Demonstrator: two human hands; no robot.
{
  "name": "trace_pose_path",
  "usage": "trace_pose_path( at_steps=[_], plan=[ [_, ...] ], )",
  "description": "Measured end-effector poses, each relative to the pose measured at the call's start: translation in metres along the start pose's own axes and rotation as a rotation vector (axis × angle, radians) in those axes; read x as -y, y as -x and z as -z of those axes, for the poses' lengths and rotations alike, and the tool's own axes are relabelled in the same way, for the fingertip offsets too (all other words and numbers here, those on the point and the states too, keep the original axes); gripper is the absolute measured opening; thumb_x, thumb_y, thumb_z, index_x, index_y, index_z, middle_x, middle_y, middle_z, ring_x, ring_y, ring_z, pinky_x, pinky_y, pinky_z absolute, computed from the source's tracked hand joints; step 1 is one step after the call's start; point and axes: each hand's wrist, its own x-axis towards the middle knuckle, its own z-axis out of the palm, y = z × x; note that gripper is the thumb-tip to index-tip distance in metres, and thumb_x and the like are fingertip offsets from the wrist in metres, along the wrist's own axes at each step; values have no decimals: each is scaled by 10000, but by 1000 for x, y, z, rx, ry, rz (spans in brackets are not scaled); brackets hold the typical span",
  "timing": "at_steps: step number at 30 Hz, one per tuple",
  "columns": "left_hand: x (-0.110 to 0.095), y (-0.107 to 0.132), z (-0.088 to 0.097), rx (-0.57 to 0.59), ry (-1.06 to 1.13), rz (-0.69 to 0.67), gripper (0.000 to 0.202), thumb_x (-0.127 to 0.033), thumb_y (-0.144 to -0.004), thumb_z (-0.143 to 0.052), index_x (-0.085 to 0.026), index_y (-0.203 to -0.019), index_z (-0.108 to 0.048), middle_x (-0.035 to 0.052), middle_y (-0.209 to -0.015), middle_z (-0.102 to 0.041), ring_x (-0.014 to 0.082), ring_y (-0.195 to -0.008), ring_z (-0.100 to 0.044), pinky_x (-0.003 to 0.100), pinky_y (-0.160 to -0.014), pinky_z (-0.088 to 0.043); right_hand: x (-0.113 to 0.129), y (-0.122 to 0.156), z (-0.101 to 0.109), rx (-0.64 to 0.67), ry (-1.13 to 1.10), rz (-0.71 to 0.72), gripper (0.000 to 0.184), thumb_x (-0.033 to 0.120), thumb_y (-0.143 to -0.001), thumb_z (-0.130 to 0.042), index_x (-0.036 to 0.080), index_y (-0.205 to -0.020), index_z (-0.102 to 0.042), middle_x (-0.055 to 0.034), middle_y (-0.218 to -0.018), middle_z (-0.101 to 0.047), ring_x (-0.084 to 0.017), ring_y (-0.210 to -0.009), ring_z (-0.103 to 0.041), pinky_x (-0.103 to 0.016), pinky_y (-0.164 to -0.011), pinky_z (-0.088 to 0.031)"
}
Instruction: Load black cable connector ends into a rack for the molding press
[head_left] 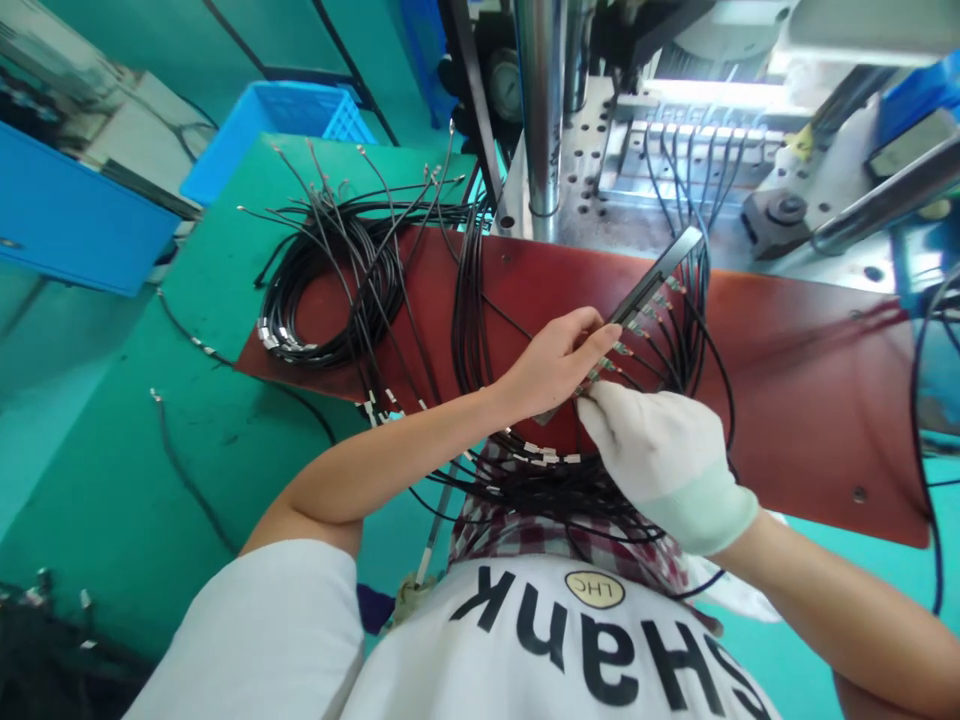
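My bare left hand (559, 360) grips a long grey metal bar fixture (664, 270), held slantwise above the red-brown board, thumb on its near side. Several small green and silver cable connectors (637, 328) sit in a row along the bar's right edge, their black cables (679, 350) trailing right. My right hand (660, 455), in a white glove, is closed in a pinch at the bar's lower end, close to the last connectors. What its fingertips hold is hidden. Below both hands, more black cables with white labels (551, 458) hang over the board's near edge and my lap.
The red-brown board (810, 400) spans the front of a press machine with a steel column (540, 110). Cables run into a metal fixture (690, 165) on its bed. A coil of black cables (330, 290) lies left, near a green table (120, 440) and blue crate (277, 110).
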Motion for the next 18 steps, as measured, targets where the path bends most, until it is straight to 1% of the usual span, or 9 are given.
trace_pose_path(
  at_steps=[2,3,5,7,8,10,13,16,18],
  plan=[
    [1,-1,4,46,-12,3,419,-560,-939,-529,-163,-812,-485,-49,-651,-437,55,-562,-427,168,-503,-344,-10,0,8,8,-70,-5,250,389,-987,-537,205,-934,-698,24,-682,-650,-143,-564,-565,-322,-584,-295],
    [1,-2,7,76,-10,12,414,-560,-945,-517,-164,-827,-487,-50,-652,-445,54,-552,-443,164,-500,-358,-19,-1,12,-11,-116,-26,248,413,-972,-567,212,-990,-712,25,-737,-676,-133,-610,-594,-310,-599,-324],
    [1,-4,12,134,3,33,407,-561,-959,-486,-166,-861,-490,-45,-664,-473,55,-541,-482,162,-495,-392,-44,-7,19,-130,-180,-141,242,410,-935,-629,232,-1069,-726,21,-890,-714,-122,-731,-641,-275,-649,-387],
    [-1,-6,16,168,4,36,407,-562,-962,-480,-164,-875,-495,-38,-678,-491,54,-539,-502,157,-488,-407,-73,-15,20,-277,-156,-276,236,391,-898,-674,243,-1068,-744,-1,-1040,-712,-146,-872,-657,-258,-714,-435],
    [-2,-7,17,183,2,32,408,-561,-960,-486,-162,-877,-499,-37,-682,-496,51,-539,-506,151,-484,-409,-86,-19,19,-314,-123,-312,244,395,-879,-690,245,-1061,-754,-15,-1080,-704,-170,-933,-653,-266,-746,-451],
    [-4,-11,19,208,0,32,415,-566,-953,-497,-157,-880,-507,-35,-684,-502,49,-543,-516,142,-482,-417,-105,-26,13,-319,-98,-328,254,394,-871,-690,243,-1061,-764,-32,-1100,-700,-202,-987,-643,-292,-799,-467],
    [-6,-16,18,226,12,64,423,-577,-940,-513,-156,-896,-515,-26,-710,-526,54,-562,-545,141,-486,-453,-114,-32,3,-267,-156,-295,224,352,-920,-622,236,-1043,-769,-27,-1073,-714,-191,-944,-648,-304,-830,-463],
    [-6,-20,18,236,37,71,409,-566,-932,-534,-160,-891,-510,-28,-720,-519,52,-567,-541,147,-491,-486,-113,-32,-3,-286,-147,-269,224,352,-925,-604,218,-974,-776,-29,-1029,-723,-184,-879,-648,-302,-805,-454],
    [-6,-21,17,246,43,58,400,-557,-932,-538,-161,-882,-502,-30,-722,-508,51,-572,-536,150,-495,-498,-112,-32,-4,-307,-136,-267,228,357,-919,-609,211,-966,-777,-33,-1017,-724,-181,-866,-645,-301,-805,-455]
  ],
)
